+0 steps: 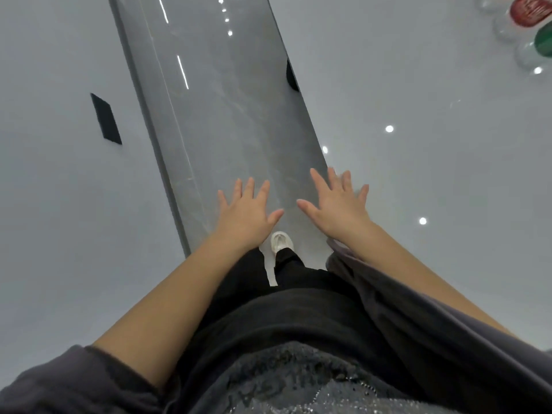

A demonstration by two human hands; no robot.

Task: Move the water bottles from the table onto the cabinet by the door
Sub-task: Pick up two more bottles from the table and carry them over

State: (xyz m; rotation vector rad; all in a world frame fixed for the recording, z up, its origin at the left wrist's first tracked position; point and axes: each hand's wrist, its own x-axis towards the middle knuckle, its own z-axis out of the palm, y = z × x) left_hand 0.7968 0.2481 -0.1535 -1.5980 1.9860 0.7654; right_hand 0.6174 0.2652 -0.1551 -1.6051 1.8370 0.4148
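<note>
Left hand (245, 215) and right hand (337, 204), both empty, fingers spread flat, palms down, held side by side and apart above a strip of glossy grey floor (215, 115). Bare forearms extend from pushed-up dark sleeves (59, 383); below them, black trousers (298, 309) and one white shoe (281, 241). Pale surfaces flank the strip on either side; the right one (433, 144), possibly the table, carries bottles (528, 28) at the top right corner, blurred and cut by the frame edge, with red and green labels, well apart from both hands.
</note>
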